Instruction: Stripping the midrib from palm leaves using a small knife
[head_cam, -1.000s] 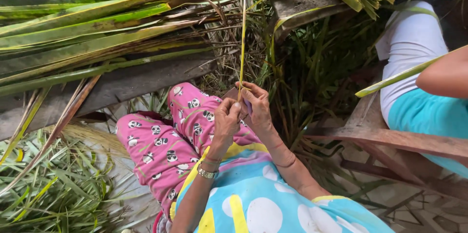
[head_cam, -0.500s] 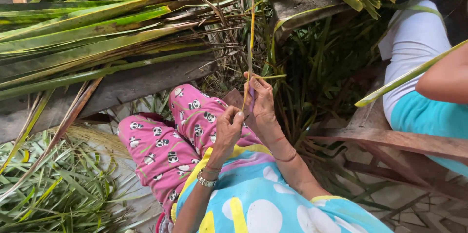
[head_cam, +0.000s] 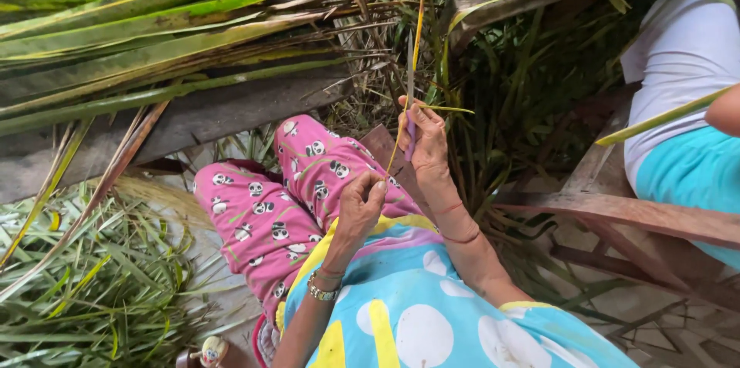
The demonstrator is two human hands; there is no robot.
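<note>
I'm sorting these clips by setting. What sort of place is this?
Probably an outdoor yard or shed where palm leaves are stripped by hand: long green fronds piled on a weathered plank, leaf trimmings covering the ground.

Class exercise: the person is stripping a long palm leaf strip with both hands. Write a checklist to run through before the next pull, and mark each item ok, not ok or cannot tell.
1. Right hand grips the long thin yellow-green palm leaf strip: ok.
2. Small purple-handled tool sits in the right hand against the strip: ok; its edge is hidden, so sharpness cannot tell.
3. Left hand pinches the strip's lower end: ok.
4. The two hands are apart, with the strip taut between them: ok.
5. Strip's upper end free of the pile of flat green palm fronds: cannot tell.
6. Neighbouring person's arm clear of the strip: ok.
</note>
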